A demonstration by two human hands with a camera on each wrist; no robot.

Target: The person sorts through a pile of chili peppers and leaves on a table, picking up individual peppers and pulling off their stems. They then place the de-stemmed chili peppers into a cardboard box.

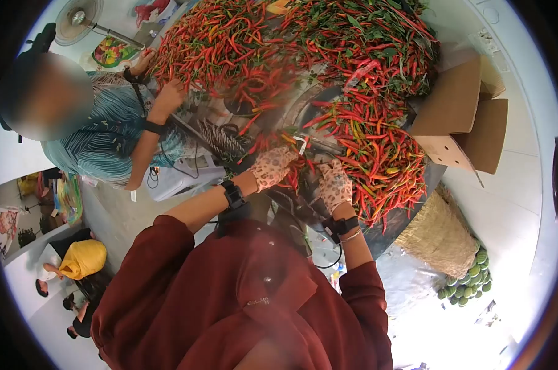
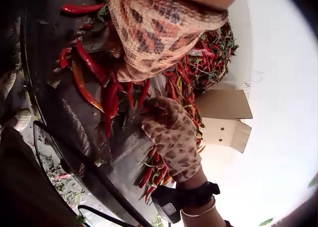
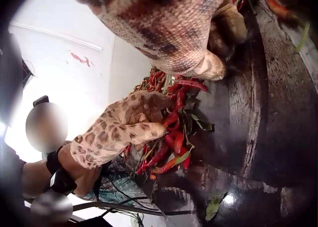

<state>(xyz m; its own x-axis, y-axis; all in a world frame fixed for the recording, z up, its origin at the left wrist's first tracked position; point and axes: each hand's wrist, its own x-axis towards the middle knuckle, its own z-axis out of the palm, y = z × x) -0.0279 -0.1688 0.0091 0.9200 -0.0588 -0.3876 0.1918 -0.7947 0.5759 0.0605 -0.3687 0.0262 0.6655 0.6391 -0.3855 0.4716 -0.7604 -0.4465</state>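
Both hands wear leopard-print gloves and work close together over the dark table. My left hand (image 1: 272, 168) holds several red chili peppers (image 3: 174, 137), which stick out past its thumb in the right wrist view. A few stems and leaves hang among them. My right hand (image 1: 334, 185) is just across from it, beside the near chili pile (image 1: 377, 154). In the right wrist view the right hand (image 3: 164, 33) has its fingers bent in toward the thumb; I cannot tell whether they pinch anything. Loose chilies (image 2: 89, 83) lie below the left hand (image 2: 149, 33) in the left wrist view.
Large heaps of chilies (image 1: 217, 43) and leafy chilies (image 1: 365, 37) cover the far side. An open cardboard box (image 1: 451, 117) stands at the right, with a woven sack (image 1: 442, 234) nearby. Another person (image 1: 106, 135) works at the left. A black cable (image 2: 89, 162) crosses near the table edge.
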